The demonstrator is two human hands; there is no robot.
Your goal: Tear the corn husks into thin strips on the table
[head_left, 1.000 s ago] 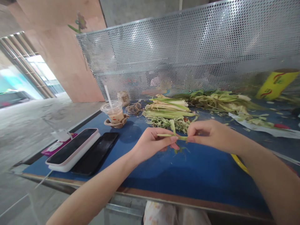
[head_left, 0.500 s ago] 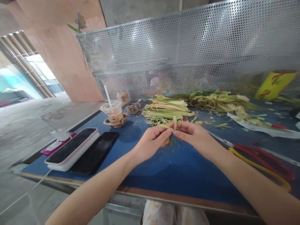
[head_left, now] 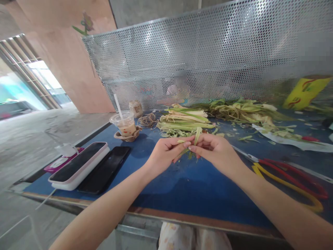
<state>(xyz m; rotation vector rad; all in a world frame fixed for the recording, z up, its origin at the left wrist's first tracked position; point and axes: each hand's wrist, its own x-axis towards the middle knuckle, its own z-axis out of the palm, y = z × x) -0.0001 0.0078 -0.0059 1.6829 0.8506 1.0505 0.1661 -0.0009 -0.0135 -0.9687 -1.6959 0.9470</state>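
Hands: two, the left hand [head_left: 166, 151] and the right hand [head_left: 214, 149], close together over the worktop [head_left: 182, 198], both pinching one green strip [head_left: 198, 135] between thumb and fingers.
Green strip: one, its loose end rising above the right thumb, in front of the stalks.
Stalks [head_left: 186, 119]: one bundle, pale green, lying just beyond the hands; too overlapped to count.
Shredded greens [head_left: 174, 133]: one low heap along the bundle's near side, partly hidden by the fingers.
Leaves [head_left: 241, 111]: one long heap to the right of the bundle.
Scissors [head_left: 291, 175]: one pair, one red handle and one yellow; the right forearm covers part of the yellow one.
Cup [head_left: 123, 125]: one, with one straw, seated in one brown holder [head_left: 132, 135].
Twine [head_left: 147, 121]: one tangle, right of the cup.
Flat devices: two side by side, one pale-cased [head_left: 80, 163], one black [head_left: 104, 172].
Paper [head_left: 293, 142]: one white sheet, scraps on it.
Packet [head_left: 308, 92]: one, yellow, far right.
Screen [head_left: 208, 59]: one perforated metal panel behind everything, blurring the view of a person beyond.
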